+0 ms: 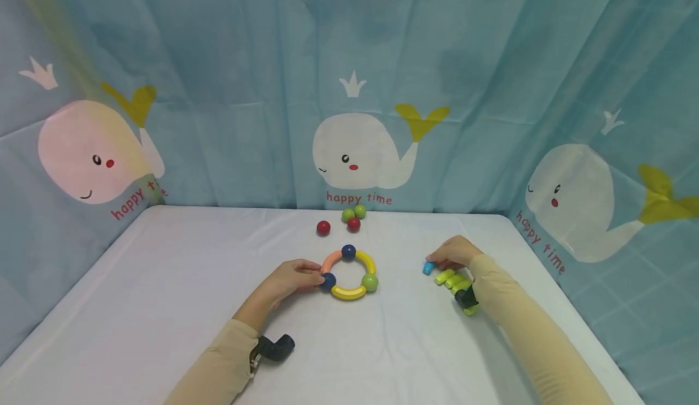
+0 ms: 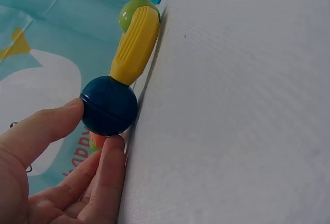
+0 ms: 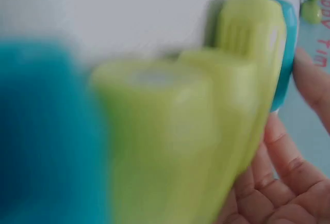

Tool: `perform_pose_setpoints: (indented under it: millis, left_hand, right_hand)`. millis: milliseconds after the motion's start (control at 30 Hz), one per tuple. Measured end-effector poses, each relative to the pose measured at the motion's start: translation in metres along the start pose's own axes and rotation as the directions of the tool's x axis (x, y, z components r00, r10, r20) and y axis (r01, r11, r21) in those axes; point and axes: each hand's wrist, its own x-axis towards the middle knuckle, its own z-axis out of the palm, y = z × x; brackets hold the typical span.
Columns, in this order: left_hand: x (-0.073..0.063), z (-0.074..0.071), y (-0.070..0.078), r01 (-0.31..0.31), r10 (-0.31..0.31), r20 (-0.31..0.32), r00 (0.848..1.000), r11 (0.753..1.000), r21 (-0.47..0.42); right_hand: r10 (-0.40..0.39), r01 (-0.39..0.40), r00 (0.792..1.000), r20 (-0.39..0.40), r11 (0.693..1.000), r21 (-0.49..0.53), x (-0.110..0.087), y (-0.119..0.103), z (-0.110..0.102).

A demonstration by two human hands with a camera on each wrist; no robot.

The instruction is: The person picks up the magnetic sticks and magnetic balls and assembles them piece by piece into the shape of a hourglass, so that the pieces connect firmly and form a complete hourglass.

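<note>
On the white table lies a ring of curved rods joined by balls. My left hand (image 1: 290, 279) pinches its dark blue ball (image 1: 328, 282) between thumb and fingers at the ring's left side. Beside that ball are an orange curved rod (image 1: 330, 261) and a yellow curved rod (image 1: 349, 294), the latter leading to a green ball (image 1: 369, 282). To the right, my right hand (image 1: 454, 252) grips a short blue rod (image 1: 428, 268) at the end of a row of lime-green rods (image 1: 445, 277). In the right wrist view, thumb and fingertips meet this blue rod's sides.
Behind the ring sit two red balls (image 1: 323, 228) and two green balls (image 1: 348, 215). A blue curtain (image 1: 240, 150) with whale prints hangs along the table's back and sides. A blurred teal piece (image 3: 46, 131) fills the right wrist view's near left.
</note>
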Motion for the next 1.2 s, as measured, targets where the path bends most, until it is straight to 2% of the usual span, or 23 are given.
perform_pose_setpoints:
  millis: [167,300,400,500,600,667,800,967,1200]
  left_hand:
    - [-0.002,0.000,0.000,-0.011,0.011,0.008,1.000,1.000,-0.001]
    - [-0.003,0.000,0.000,-0.013,0.013,0.011,1.000,1.000,-0.013]
    - [-0.002,0.000,0.000,-0.017,0.018,0.014,1.000,1.000,-0.018]
    - [-0.001,0.000,0.000,-0.015,0.015,0.008,1.000,1.000,-0.018]
    - [-0.002,0.000,-0.001,-0.015,0.015,0.003,1.000,1.000,-0.022]
    - [-0.003,0.000,0.000,-0.018,0.018,0.005,1.000,1.000,-0.024]
    - [-0.003,0.000,-0.001,-0.017,0.018,0.012,1.000,1.000,-0.024]
    - [0.000,0.001,-0.001,-0.001,0.001,-0.002,1.000,0.999,-0.032]
    - [0.002,0.001,-0.002,0.012,-0.012,-0.015,1.000,0.999,-0.039]
  right_hand:
    - [0.013,-0.013,1.000,0.023,1.000,0.022,-0.001,-0.007,0.004]
    - [0.042,-0.043,0.999,0.018,0.995,0.093,0.002,-0.007,0.007]
    - [0.031,-0.032,0.999,0.008,0.983,0.181,0.005,-0.004,0.007]
    - [-0.038,0.036,0.999,0.000,0.963,0.268,0.005,-0.007,0.009]
    - [-0.142,0.138,0.990,-0.014,0.927,0.348,0.001,-0.016,0.017]
    - [-0.210,0.200,0.977,-0.021,0.893,0.403,-0.002,-0.023,0.026]
    - [-0.269,0.257,0.962,-0.043,0.845,0.468,-0.008,-0.037,0.049]
    - [-0.315,0.308,0.947,-0.066,0.828,0.469,-0.017,-0.052,0.069]
    - [-0.374,0.367,0.926,-0.056,0.854,0.369,-0.025,-0.062,0.087]
